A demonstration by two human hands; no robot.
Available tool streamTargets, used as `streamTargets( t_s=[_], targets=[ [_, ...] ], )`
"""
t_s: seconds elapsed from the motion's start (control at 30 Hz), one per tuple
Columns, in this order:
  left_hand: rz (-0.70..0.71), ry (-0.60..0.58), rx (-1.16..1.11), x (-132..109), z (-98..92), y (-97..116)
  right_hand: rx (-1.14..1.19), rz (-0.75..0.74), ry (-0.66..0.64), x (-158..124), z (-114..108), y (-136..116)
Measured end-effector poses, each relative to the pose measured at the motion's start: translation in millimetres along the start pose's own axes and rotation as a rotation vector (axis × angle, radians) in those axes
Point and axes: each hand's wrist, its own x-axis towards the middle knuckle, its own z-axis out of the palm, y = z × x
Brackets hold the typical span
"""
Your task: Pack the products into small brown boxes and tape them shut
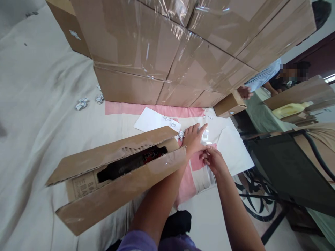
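My left hand (193, 140) lies with its fingers spread on the cloth-covered surface, just past the end of a cardboard box. My right hand (214, 159) is beside it, its thumb and forefinger pinched close to my left thumb. Whatever is in that pinch is too small to make out. Small shiny clear-and-white labels (206, 135) lie just beyond my fingertips. The long cardboard box (123, 195) stands over my left forearm with its top flaps partly raised. A dark object with red and white marking (150, 156) shows inside it.
Behind stands a wall of taped cardboard boxes (141, 45). A smaller box (229, 104), white sheets (154, 118) and crumpled paper bits (82, 104) lie around. A dark chair (290, 167) is at right. Beyond, another person's hand (245, 92) and a yellow bottle (290, 110) show.
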Motion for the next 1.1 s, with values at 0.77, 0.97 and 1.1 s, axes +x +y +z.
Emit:
streamTargets(
  t_s=[0.77, 0.97, 1.1],
  targets=[
    [0.035, 0.063, 0.008, -2, 7.6, -1, 0.135, 0.046, 0.145, 6, 3, 6],
    [0.049, 0.075, 0.020, -2, 9.9, -2, 0.150, 0.001, 0.150, 8, 4, 9],
    [0.047, 0.069, 0.026, -3, 8.6, -2, 0.160, -0.040, 0.096, 8, 1, 15]
  ],
)
